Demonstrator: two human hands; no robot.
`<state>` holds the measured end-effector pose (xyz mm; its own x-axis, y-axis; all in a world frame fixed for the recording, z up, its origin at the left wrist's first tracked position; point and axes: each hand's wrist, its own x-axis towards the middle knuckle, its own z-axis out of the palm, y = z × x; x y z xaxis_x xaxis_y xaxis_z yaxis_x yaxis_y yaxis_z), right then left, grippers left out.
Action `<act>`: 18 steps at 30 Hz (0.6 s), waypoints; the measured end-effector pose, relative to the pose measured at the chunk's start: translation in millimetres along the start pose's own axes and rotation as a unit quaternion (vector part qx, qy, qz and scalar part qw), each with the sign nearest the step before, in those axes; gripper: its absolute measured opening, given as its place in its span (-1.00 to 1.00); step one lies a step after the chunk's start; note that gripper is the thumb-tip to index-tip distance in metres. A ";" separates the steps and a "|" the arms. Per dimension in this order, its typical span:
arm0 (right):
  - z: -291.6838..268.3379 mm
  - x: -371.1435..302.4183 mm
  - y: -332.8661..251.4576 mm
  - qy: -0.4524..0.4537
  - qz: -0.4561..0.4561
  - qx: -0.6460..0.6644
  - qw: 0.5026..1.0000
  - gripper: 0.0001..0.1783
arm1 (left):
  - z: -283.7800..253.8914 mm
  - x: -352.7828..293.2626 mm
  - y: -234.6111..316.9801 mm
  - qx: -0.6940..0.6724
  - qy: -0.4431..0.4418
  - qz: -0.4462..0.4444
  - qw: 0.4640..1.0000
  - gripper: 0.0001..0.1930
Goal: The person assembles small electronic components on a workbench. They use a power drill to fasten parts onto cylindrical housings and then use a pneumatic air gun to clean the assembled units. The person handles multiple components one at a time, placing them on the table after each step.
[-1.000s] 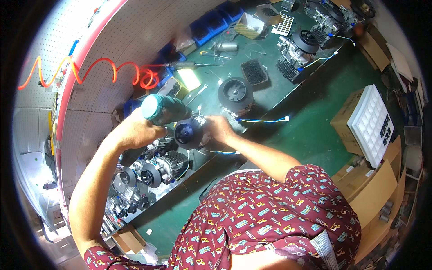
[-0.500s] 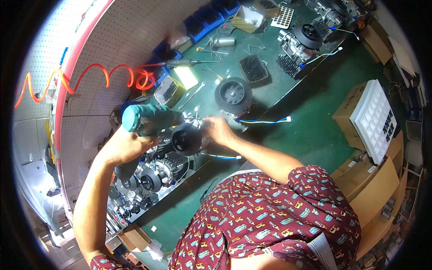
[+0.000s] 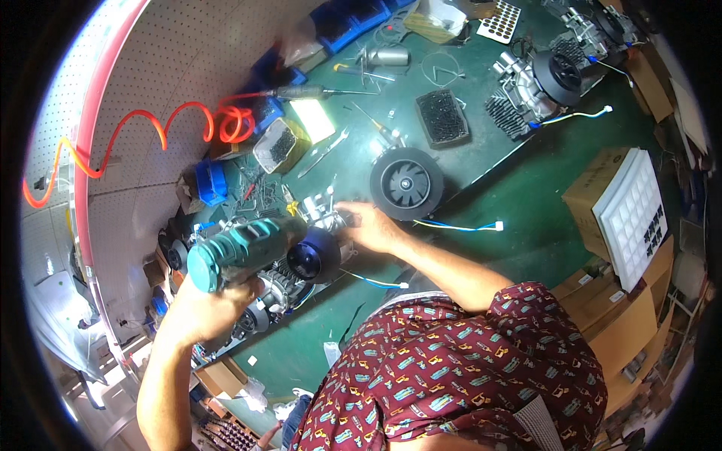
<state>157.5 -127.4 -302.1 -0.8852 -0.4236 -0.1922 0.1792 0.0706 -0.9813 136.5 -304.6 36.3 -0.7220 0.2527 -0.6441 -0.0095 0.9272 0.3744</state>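
My left hand (image 3: 210,310) is wrapped round the handle of a teal cordless power driver (image 3: 239,252). The driver's front end meets the upper side of a metal-and-black blower unit (image 3: 314,254); its tip is hard to make out. My right hand (image 3: 368,227) grips that unit's far side, fingers curled and partly hidden behind it. A white-plugged cable (image 3: 376,281) trails from below the unit. Just beyond my right hand stands another blower unit with a black finned fan wheel (image 3: 406,184) facing up. More finned metal units (image 3: 274,292) sit under and behind the driver.
A box of black screws (image 3: 442,116), an open-end wrench (image 3: 325,153) and blue bins (image 3: 342,26) lie along the green bench. An orange coiled hose (image 3: 165,128) hangs at left. Further blower units (image 3: 538,83) stand far right. A carton with a white tray (image 3: 628,218) is at right.
My view has shifted, so the bench things sit lower in the picture. The driver has come nearer to me and turned slightly. My right hand keeps its grip on the blower unit.
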 end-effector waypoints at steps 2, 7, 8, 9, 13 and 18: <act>-1.7 1.2 -2.6 -0.006 0.007 0.014 1.000 -0.35 | -2.8 5.4 14.4 -0.078 0.004 -0.054 0.995 -0.64; 0.9 10.3 4.9 -0.032 -0.009 0.052 0.998 -0.40 | 11.4 -3.0 15.0 -0.133 0.063 -0.101 0.984 -0.85; 1.2 11.5 11.5 -0.046 0.003 0.039 0.998 -0.41 | 13.1 -4.5 16.1 -0.120 0.071 -0.102 0.985 -0.85; 2.1 11.4 13.5 -0.061 0.012 0.027 0.998 -0.43 | 13.0 -5.7 17.4 -0.106 0.081 -0.104 0.985 -0.86; -0.7 11.7 -9.0 -0.040 0.000 -0.020 0.999 -0.43 | 4.7 -4.6 18.5 -0.121 0.033 -0.149 0.981 -0.87; -8.5 9.2 -16.0 -0.066 0.035 -0.038 0.996 -0.41 | 11.9 -8.1 7.5 -0.074 0.062 -0.058 0.994 -0.82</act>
<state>142.9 -124.8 -288.3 -0.8068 -0.5301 -0.2609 0.2002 0.1702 -0.9649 150.5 -296.4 36.4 -0.7894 0.1023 -0.6053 -0.1922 0.8953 0.4019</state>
